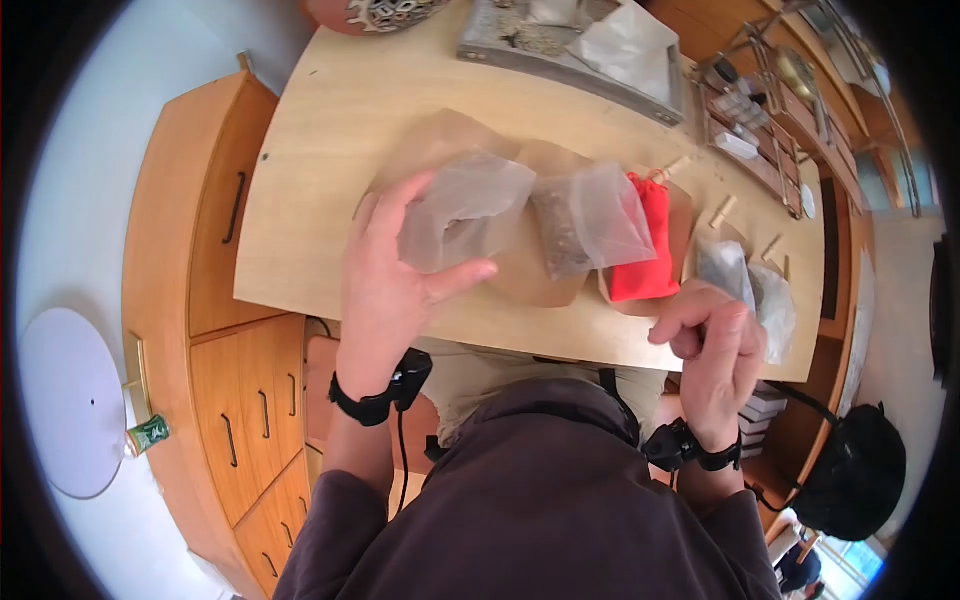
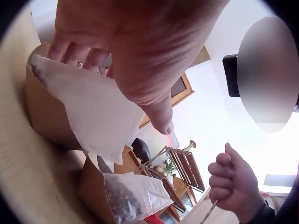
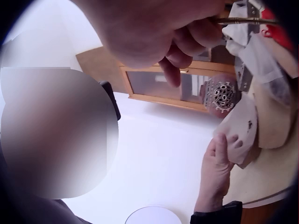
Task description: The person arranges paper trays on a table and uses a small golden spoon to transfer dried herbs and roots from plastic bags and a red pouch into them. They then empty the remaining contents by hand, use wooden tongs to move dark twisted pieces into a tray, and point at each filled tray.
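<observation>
My left hand is around the left side of a translucent bag standing in a brown paper bag. Its fingers lie behind the translucent bag, while the thumb stands apart from it. Fingertips show through the bag in the right wrist view. Curled fingers of my right hand hold a thin brass-coloured rod, its far end cut off there. To the right stand a second translucent bag holding dark bits and a red drawstring pouch, both in brown paper bags.
More clear bags lie at the table's right, near small wooden pieces. A grey tray with white paper and a patterned round pot stand at the back. Small shelves are at the back right, wooden drawers at the left.
</observation>
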### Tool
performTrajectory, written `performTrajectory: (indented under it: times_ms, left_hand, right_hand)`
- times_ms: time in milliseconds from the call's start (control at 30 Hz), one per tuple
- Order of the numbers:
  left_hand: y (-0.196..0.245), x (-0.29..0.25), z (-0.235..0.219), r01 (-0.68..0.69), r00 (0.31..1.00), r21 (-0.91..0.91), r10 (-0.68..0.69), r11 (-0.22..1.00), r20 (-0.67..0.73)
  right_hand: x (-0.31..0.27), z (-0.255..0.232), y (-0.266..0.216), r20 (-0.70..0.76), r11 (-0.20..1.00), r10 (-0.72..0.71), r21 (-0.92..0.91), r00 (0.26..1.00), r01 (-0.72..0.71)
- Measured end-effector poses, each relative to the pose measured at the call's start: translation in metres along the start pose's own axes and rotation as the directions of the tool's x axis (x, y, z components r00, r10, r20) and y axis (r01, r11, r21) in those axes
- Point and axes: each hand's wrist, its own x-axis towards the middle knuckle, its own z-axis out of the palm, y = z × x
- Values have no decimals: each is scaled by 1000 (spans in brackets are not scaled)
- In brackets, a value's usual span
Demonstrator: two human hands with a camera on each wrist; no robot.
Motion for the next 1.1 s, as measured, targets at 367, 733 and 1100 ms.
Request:
performTrajectory:
  times_ms: [367, 733, 1100]
  left_hand:
    - [60, -21, 7, -285, 958, 78, 286, 955, -6]
    - [115, -82, 79, -232, 815, -270, 338, 934, 470]
    - [156, -111, 82, -281, 785, -137, 309, 950, 538]
  right_hand:
    - [-47, -28, 11, -104, 942, 261, 247, 960, -229]
    - [-57, -22, -2, 123, 918, -193, 373, 974, 135]
    - [-107, -41, 7, -125, 945, -221, 217, 967, 244]
